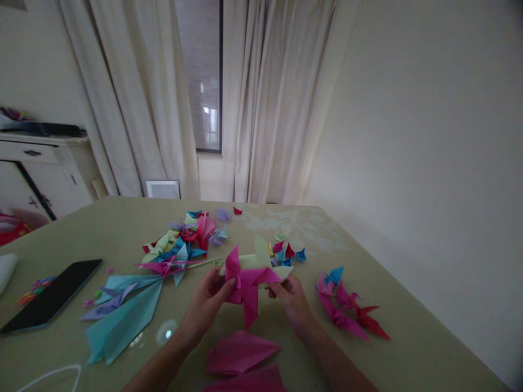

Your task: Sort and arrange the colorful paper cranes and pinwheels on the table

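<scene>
Pink paper pinwheel (242,280) up above bench (392,370), before pale green folded paper (261,251). Left hand (209,296): grip pinching pinwheel, thumb in front. Right hand (291,302): grip closed at opposite side, apparently on pale green paper near pink blade tip. Step in hand, by look: steadying pieces together. Next move likely calls for light pinch, blades uncreased. Below, pink paper planes (244,351); right, pink-and-red paper cranes (347,313); left, teal paper plane (133,313).
</scene>
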The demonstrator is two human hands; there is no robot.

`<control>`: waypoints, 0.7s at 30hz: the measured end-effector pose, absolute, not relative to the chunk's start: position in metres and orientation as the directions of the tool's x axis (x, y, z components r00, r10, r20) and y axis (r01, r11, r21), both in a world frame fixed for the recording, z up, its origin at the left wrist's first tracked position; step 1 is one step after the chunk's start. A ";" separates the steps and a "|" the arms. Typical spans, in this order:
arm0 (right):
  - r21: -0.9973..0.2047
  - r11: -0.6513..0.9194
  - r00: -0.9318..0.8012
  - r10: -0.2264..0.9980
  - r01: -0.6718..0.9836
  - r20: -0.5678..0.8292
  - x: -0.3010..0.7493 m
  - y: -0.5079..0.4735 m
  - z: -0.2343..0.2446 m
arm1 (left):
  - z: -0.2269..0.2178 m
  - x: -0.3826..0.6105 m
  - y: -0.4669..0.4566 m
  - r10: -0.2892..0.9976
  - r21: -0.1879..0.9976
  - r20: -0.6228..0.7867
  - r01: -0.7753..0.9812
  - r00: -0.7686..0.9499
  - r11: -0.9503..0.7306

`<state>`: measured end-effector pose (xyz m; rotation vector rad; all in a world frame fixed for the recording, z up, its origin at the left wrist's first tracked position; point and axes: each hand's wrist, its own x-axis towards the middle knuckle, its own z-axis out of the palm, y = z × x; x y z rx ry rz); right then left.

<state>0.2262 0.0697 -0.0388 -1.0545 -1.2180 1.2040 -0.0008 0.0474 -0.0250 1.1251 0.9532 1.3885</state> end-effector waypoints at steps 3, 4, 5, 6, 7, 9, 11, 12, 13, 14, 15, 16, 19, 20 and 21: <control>-0.979 0.086 -0.016 0.996 -0.187 0.091 0.228 0.073 -0.039 | -0.023 -0.002 0.047 0.994 0.951 0.101 -0.290 -0.029 -0.105; -0.976 0.077 -0.013 0.997 -0.205 0.082 0.229 0.074 -0.040 | -0.022 -0.003 0.047 0.995 0.948 0.097 -0.300 -0.038 -0.104; -0.974 0.069 -0.009 0.997 -0.218 0.073 0.230 0.075 -0.041 | -0.021 -0.003 0.046 0.994 0.946 0.096 -0.306 -0.042 -0.105; -0.972 0.063 -0.008 0.998 -0.225 0.066 0.231 0.075 -0.041 | -0.019 -0.003 0.045 0.994 0.945 0.098 -0.311 -0.043 -0.107; -0.972 0.058 -0.007 0.998 -0.229 0.062 0.231 0.076 -0.042 | -0.017 -0.003 0.045 0.994 0.943 0.100 -0.316 -0.041 -0.107; -0.974 0.045 -0.025 0.998 -0.224 0.052 0.231 0.076 -0.042 | -0.013 -0.003 0.043 0.995 0.936 0.093 -0.337 -0.038 -0.100; -0.980 0.030 -0.077 0.996 -0.197 0.046 0.230 0.074 -0.041 | -0.011 -0.001 0.042 0.996 0.920 0.074 -0.383 -0.039 -0.083; -0.984 0.024 -0.117 0.992 -0.175 0.046 0.229 0.072 -0.040 | -0.011 0.000 0.041 0.997 0.909 0.063 -0.411 -0.041 -0.075; -0.988 0.025 -0.154 0.987 -0.154 0.049 0.228 0.070 -0.039 | -0.011 0.001 0.040 0.998 0.898 0.054 -0.435 -0.041 -0.067; -0.990 0.029 -0.186 0.981 -0.137 0.054 0.226 0.069 -0.039 | -0.012 0.002 0.040 0.998 0.891 0.046 -0.450 -0.039 -0.059; -0.991 0.034 -0.210 0.976 -0.127 0.060 0.225 0.067 -0.038 | -0.013 0.003 0.039 0.998 0.889 0.040 -0.454 -0.037 -0.053; -0.992 0.036 -0.228 0.971 -0.124 0.064 0.224 0.066 -0.038 | -0.014 0.004 0.039 0.999 0.892 0.038 -0.449 -0.035 -0.049; -0.990 0.034 -0.243 0.968 -0.136 0.067 0.223 0.065 -0.041 | -0.016 0.005 0.038 0.999 0.910 0.041 -0.413 -0.020 -0.045; -0.990 0.036 -0.244 0.967 -0.135 0.069 0.223 0.065 -0.041 | -0.016 0.004 0.038 0.999 0.915 0.044 -0.401 -0.014 -0.046; -0.990 0.041 -0.241 0.968 -0.133 0.072 0.224 0.066 -0.042 | -0.017 0.004 0.037 0.999 0.920 0.044 -0.389 -0.009 -0.044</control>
